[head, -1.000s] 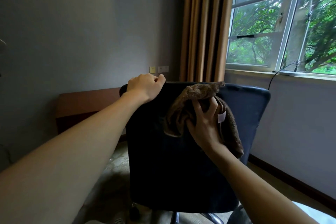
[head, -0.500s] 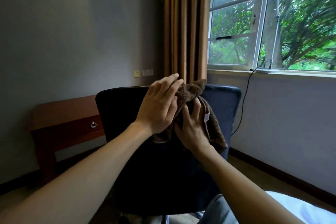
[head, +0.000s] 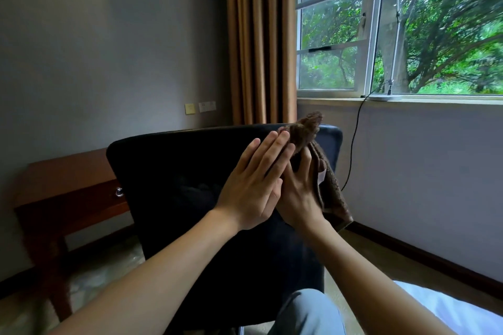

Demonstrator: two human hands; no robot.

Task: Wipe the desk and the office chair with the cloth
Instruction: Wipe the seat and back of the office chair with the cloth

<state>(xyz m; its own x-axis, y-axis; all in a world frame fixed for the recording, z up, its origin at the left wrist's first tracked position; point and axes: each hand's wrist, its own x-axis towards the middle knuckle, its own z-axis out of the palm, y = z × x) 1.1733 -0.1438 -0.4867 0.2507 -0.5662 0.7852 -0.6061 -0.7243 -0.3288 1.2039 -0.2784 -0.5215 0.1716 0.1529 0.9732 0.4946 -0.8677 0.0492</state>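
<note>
While half-hidden, cloth (head: 306, 130) behind right grip (head: 299, 197)

The office chair (head: 177, 187) is placed centrally, its backrest turned toward the camera. The cloth (head: 330, 187) is seen at the backrest's upper right corner, against the right hand (head: 299, 198), which is overlapped from the left by the left hand (head: 253, 187). The worktop (head: 68, 171) is set behind and left of the chair, against the wall. A curtain (head: 258, 35) and window (head: 337, 35) are located behind, to the right; a cable (head: 353, 144) is hung below the window.
</note>
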